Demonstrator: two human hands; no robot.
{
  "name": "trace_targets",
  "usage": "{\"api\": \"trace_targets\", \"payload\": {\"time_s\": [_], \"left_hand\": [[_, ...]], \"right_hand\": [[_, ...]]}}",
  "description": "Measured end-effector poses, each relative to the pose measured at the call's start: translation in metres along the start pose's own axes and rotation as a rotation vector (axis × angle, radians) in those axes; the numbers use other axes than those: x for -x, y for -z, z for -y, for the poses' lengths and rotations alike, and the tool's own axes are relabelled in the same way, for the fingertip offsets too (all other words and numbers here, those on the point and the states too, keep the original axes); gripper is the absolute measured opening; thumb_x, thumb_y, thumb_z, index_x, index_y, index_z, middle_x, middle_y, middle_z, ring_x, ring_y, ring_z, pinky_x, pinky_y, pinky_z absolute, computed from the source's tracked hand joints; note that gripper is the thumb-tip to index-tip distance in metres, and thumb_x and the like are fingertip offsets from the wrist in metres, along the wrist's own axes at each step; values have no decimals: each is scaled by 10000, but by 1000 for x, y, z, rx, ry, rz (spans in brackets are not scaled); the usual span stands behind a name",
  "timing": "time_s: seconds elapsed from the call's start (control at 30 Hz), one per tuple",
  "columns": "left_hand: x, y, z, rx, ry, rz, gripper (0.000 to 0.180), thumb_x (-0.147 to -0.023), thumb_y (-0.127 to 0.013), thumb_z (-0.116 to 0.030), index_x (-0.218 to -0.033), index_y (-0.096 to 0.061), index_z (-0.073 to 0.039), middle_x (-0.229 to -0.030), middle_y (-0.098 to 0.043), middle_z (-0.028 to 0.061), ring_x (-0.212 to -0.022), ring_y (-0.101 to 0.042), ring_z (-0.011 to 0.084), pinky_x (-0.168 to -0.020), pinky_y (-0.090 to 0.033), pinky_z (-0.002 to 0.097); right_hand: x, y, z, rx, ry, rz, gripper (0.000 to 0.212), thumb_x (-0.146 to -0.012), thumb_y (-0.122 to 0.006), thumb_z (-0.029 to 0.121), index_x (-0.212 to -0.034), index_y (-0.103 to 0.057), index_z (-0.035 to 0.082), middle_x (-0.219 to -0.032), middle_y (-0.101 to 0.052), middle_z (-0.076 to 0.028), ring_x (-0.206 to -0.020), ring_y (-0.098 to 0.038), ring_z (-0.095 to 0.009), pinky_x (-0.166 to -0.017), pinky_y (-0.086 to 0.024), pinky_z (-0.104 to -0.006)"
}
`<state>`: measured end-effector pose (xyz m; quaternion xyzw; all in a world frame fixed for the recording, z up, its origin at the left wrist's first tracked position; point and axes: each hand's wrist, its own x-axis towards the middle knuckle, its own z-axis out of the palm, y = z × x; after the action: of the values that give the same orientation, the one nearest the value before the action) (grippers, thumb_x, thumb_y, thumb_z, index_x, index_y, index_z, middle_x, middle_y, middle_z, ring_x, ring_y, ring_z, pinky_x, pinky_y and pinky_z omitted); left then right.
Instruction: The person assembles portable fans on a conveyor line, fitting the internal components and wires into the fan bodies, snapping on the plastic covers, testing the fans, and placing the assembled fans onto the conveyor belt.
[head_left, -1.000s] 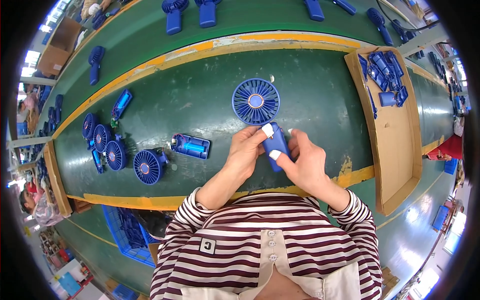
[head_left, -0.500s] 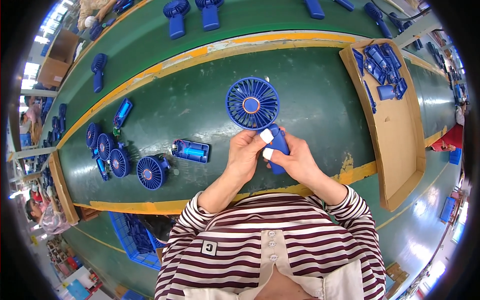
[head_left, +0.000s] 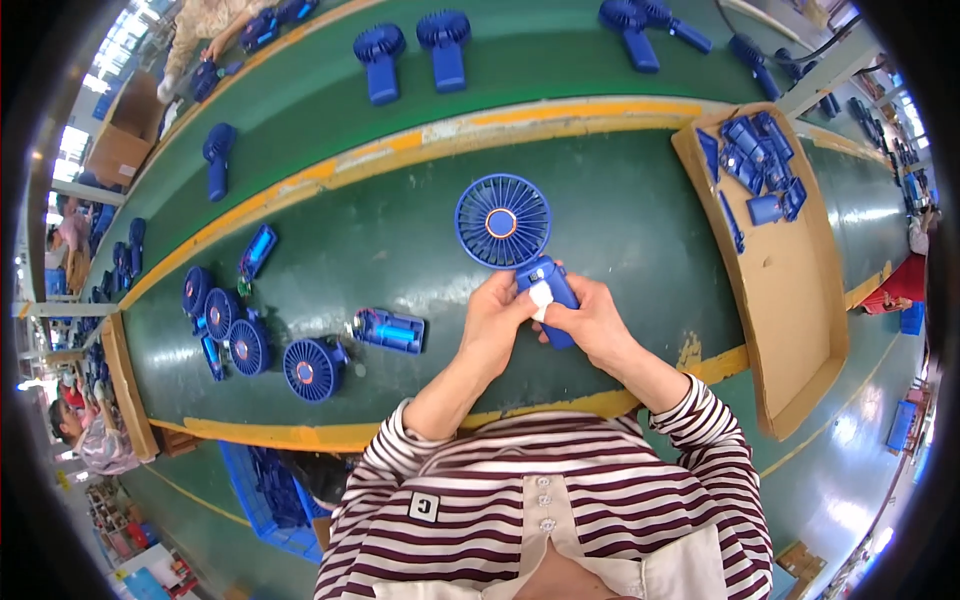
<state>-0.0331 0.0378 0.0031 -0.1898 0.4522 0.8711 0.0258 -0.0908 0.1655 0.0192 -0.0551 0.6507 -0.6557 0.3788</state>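
Observation:
A blue handheld fan (head_left: 503, 222) is held in front of me above the green bench, its round grille pointing away from my body. My left hand (head_left: 494, 318) grips the fan's handle just under the head, thumb laid across it. Around the handle's lower part my right hand (head_left: 597, 322) is closed, its thumb next to the left one. White coverings wrap both thumb tips. To the left lies an opened handle shell (head_left: 391, 331) with a light-blue cell inside. Beside it is a loose fan head (head_left: 312, 369).
Several more fan heads (head_left: 249, 346) and another opened handle (head_left: 258, 252) lie at the bench's left. A cardboard tray (head_left: 795, 310) with blue shell pieces (head_left: 757, 150) stands at right. Beyond the yellow edge, a green belt carries fans (head_left: 444, 50). A blue crate (head_left: 240, 490) is below.
The fans on the far belt have shifted to the right. My thumbs have drawn together on the handle, and the fan is slightly turned. The whole view has shifted a little.

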Motion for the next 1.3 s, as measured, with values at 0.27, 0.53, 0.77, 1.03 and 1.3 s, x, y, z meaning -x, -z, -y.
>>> {"api": "trace_targets", "payload": {"time_s": [0.27,0.53,0.77,1.03,1.3], "left_hand": [[55,55,-6,-466,-354,-57,354,-819,-575,-8,-1167,-515,5,-1071,-607,105,-908,-571,123,-773,-458,230],[114,80,-20,-842,-456,-316,282,-766,-611,-7,-1048,-599,0,-961,-599,104,-620,-513,99,-540,-427,210],[114,83,-2,-806,-457,-279,156,-768,-622,-50,-917,-630,-2,-715,-575,77,-559,-517,151,-510,-401,260],[98,58,17,-819,-350,-2,153,-723,-611,-123,-826,-639,-14,-772,-620,139,-656,-596,284,-602,-457,359],[105,63,35,-970,-525,-28,140,-698,-619,-92,-811,-637,-12,-786,-625,158,-736,-603,316,-663,-463,380]], "right_hand": [[-164,82,63,607,554,-485,524,-730,-607,216,-1205,-483,31,-860,-619,-161,-731,-615,-254,-653,-501,-362],[-279,123,117,1515,499,-972,466,-792,-567,383,-1185,-484,147,-1011,-529,-163,-923,-553,-342,-738,-475,-453],[-197,-75,61,1203,1249,-119,441,-710,-610,137,-1124,-502,30,-1040,-543,-186,-951,-514,-354,-808,-436,-429],[-65,-256,0,1246,813,759,836,-669,-683,353,-1315,-286,1,-1161,-420,-306,-1011,-492,-418,-829,-431,-473],[-48,-255,-8,1250,568,649,828,-587,-731,357,-1248,-408,-23,-996,-518,-233,-875,-569,-376,-760,-469,-435]]}}
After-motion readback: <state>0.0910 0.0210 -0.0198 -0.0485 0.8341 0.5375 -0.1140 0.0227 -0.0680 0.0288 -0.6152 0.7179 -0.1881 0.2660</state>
